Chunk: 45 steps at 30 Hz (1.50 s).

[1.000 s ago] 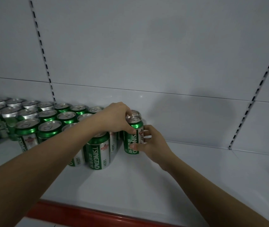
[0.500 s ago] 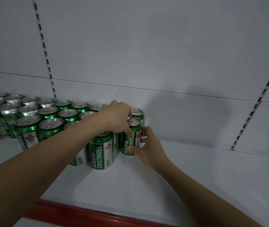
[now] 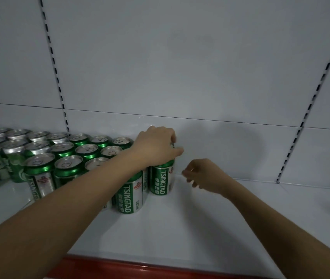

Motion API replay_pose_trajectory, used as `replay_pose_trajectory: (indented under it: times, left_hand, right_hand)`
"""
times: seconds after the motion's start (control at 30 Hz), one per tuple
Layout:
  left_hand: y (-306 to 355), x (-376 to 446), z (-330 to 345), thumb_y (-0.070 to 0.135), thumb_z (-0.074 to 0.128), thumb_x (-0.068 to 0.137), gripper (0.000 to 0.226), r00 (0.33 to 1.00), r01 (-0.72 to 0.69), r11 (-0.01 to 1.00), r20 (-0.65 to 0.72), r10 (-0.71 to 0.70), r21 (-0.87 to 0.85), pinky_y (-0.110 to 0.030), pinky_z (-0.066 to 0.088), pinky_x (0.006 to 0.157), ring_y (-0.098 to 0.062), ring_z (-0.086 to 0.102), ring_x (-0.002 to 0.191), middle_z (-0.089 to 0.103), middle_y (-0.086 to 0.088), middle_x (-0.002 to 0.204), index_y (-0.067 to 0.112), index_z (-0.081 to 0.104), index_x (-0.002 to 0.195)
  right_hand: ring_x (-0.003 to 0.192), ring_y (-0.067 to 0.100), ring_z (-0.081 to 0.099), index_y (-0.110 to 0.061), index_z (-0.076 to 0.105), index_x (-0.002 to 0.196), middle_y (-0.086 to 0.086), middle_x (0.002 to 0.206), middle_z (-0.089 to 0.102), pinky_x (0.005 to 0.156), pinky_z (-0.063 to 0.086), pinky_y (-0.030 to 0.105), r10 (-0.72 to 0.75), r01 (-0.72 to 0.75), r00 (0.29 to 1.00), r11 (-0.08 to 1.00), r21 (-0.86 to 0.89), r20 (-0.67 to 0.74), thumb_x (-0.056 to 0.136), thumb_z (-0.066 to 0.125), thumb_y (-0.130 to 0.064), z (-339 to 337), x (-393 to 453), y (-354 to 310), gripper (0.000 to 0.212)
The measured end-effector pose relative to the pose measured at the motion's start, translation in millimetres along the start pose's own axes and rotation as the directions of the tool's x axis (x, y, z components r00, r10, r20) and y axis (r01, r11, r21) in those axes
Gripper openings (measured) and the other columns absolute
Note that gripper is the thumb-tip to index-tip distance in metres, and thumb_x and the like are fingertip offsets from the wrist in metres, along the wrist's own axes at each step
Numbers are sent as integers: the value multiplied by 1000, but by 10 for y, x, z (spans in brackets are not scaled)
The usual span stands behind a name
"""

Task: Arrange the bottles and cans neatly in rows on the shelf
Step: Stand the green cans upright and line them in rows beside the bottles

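The left hand point(image 3: 157, 147) still clamps down over the top of the rightmost green can point(image 3: 162, 179), fingers curled around its rim. The right hand point(image 3: 205, 175) has let go of that can's side and now hangs just beside it, fingers loosely curled around nothing. The can stands upright at the end of the rows of cans point(image 3: 63, 154) on the white shelf point(image 3: 180, 228).

Glossy metal cans point(image 3: 161, 180) with brushed silver tops – smooth, faintly reflective white shelf point(image 3: 180, 228).
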<state>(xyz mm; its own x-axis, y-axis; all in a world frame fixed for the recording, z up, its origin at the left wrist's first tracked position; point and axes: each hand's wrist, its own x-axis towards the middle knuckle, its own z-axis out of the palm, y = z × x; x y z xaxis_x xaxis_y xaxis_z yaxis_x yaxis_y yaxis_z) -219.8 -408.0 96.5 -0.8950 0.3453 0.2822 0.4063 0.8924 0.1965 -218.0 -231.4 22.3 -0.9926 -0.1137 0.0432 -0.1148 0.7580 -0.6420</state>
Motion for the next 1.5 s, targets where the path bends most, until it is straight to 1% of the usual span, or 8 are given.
replay_pose_trajectory:
  times: [0.17, 0.27, 0.37, 0.5, 0.6, 1.03, 1.33, 1.5]
  left_hand:
    - [269, 171, 152, 43, 57, 93, 26, 999, -50, 990, -6, 50, -128, -36, 50, 87, -20, 59, 101, 64, 4, 108, 22, 65, 106]
    - [338, 207, 205, 42, 57, 94, 24, 996, -82, 984, 11, 85, -158, -31, 48, 80, -18, 58, 96, 64, 4, 108, 22, 65, 105]
    - [416, 192, 219, 42, 56, 95, 25, 990, -134, 973, 12, 139, -187, -29, 46, 76, -16, 57, 93, 62, 5, 104, 22, 66, 107]
    - [595, 159, 276, 44, 56, 95, 26, 981, -178, 952, 34, 192, -248, -33, 51, 83, -17, 60, 95, 64, 5, 104, 22, 66, 106]
    - [833, 86, 421, 46, 54, 95, 26, 976, -198, 932, 30, 217, -303, -32, 49, 81, -16, 60, 94, 64, 7, 105, 24, 66, 104]
    - [2425, -210, 990, 48, 53, 95, 24, 923, -334, 832, 26, 385, -443, -31, 49, 81, -13, 58, 97, 63, 8, 105, 29, 64, 106]
    - [3746, -422, 1419, 44, 55, 95, 25, 936, -287, 798, 23, 352, -529, -32, 49, 81, -12, 58, 93, 63, 9, 107, 27, 65, 109]
    - [4059, -421, 1641, 42, 57, 95, 22, 961, -192, 797, 56, 271, -573, -34, 52, 84, -11, 60, 91, 65, 9, 104, 25, 65, 107]
  right_hand:
    - [58, 15, 61, -10, 64, 81, 4, 75, 70, 56, 49, 26, 39, -52, 971, 997, -51, -237, 102, 51, -30, -343, -89, -20, 32]
    - [65, 21, 65, -7, 64, 82, 7, 76, 70, 71, 57, 39, 59, -101, 954, 986, -131, -293, 101, 51, -34, -460, -217, 3, 36]
    - [76, 33, 67, -3, 63, 84, 13, 80, 71, 76, 58, 46, 68, -147, 936, 967, -209, -345, 101, 50, -39, -541, -383, 16, 41]
    - [77, 30, 66, -10, 55, 74, 9, 80, 70, 70, 53, 37, 132, -266, 892, 926, -267, -433, 100, 49, -43, -658, -644, 61, 43]
    - [78, 29, 66, -9, 56, 76, 9, 80, 70, 71, 52, 37, 200, -340, 844, 917, -208, -497, 100, 48, -43, -746, -874, 198, 42]
    - [72, 24, 67, -15, 62, 78, 2, 75, 70, 73, 58, 46, 292, -393, 761, 918, -54, -579, 98, 54, -40, -1389, -2207, 1304, 33]
    - [69, 19, 65, -4, 61, 84, 2, 76, 70, 63, 52, 32, 331, -341, 784, 937, 82, -526, 98, 57, -25, -2006, -3195, 2343, 26]
    - [77, 27, 67, -11, 64, 87, 2, 80, 71, 72, 57, 42, 360, -319, 781, 933, 169, -511, 98, 57, -24, -2311, -3515, 2798, 18]
